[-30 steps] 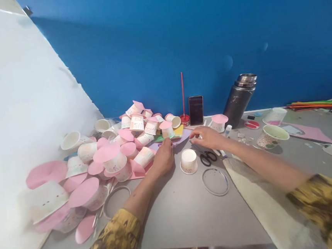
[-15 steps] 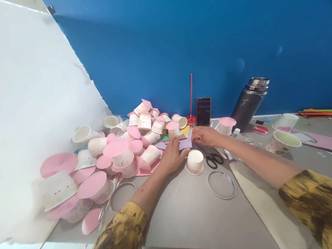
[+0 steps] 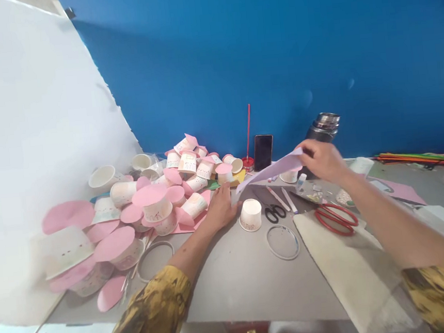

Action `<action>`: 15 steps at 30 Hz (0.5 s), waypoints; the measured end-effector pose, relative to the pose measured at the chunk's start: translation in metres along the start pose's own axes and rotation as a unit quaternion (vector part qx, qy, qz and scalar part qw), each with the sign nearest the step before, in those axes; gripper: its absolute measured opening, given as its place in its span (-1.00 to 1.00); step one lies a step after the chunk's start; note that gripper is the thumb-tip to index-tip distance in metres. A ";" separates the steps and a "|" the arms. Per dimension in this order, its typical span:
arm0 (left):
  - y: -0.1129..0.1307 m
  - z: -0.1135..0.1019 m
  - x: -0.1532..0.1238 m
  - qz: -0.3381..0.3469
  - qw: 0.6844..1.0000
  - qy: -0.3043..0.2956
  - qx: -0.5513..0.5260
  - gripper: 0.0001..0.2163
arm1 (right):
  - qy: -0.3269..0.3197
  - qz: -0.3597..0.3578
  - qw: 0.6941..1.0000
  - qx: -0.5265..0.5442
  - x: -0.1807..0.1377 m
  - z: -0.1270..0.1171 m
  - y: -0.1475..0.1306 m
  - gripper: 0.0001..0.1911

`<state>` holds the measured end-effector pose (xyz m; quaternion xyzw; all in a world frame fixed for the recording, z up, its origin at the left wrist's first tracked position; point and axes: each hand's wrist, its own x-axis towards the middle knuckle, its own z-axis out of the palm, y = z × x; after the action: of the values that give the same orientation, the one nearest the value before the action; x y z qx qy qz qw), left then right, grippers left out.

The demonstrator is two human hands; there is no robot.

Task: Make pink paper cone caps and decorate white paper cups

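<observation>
Paper point(image 3: 272, 171), lilac, thin (slightly bowed), pinched in your right hand point(image 3: 323, 161) above grey table point(image 3: 236, 289); your left hand point(image 3: 221, 208), grip unclear, beside pink-topped cups point(image 3: 156, 210), near upturned white cup point(image 3: 251, 216).

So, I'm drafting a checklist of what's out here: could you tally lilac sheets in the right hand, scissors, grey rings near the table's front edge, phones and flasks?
Lilac sheet in right hand: 1
Black-handled scissors and red-handled scissors: 2
Grey rings: 2
Phone: 1
Flask: 1
Total: 7

Lilac paper point(image 3: 272, 171) — raised, tilted, nearly edge-on
</observation>
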<state>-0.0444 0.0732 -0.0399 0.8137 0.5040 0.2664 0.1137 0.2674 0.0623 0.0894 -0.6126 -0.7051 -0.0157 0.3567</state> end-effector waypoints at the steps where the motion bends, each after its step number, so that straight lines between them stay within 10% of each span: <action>1: -0.001 0.001 0.000 -0.003 1.000 0.005 -0.004 -0.37 | 0.036 0.029 0.999 0.019 -0.004 -0.012 0.000 -0.87; 9: 0.014 -0.029 -0.010 -0.006 0.997 0.043 -0.069 -0.34 | 0.192 0.094 0.974 0.078 -0.079 -0.080 0.004 -0.76; 15: 0.054 -0.053 -0.036 0.058 0.995 -0.068 -0.037 -0.23 | 0.324 0.066 0.936 -0.120 -0.168 -0.099 0.013 -0.75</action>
<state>-0.0453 0.0117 0.0165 0.8530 0.4370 0.2346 0.1621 0.3256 -0.1229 0.0701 -0.6577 -0.5019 -0.2746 0.4900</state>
